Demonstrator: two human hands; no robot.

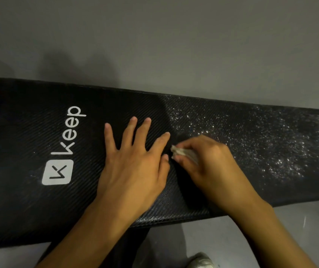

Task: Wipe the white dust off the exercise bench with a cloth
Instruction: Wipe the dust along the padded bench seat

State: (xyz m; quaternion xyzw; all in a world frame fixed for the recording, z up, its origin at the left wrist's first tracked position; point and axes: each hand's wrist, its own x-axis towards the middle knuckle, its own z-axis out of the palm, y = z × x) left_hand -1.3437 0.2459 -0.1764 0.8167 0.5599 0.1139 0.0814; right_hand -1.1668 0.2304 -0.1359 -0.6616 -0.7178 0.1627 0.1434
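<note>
Fingers (189, 146) of the right hand (207, 163) curl round a bunched white cloth (183, 154), held against the black surface (38, 132). Just left of it the left hand (133, 167) lies flat, fingers spread. White dust (271, 144) speckles the surface right of the cloth.

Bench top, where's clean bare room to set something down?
Free: the dark stretch between the Keep logo and the left end of the bench. Crowded mid-bench: left hand flat, right hand gripping the cloth; white dust covers the right.
</note>
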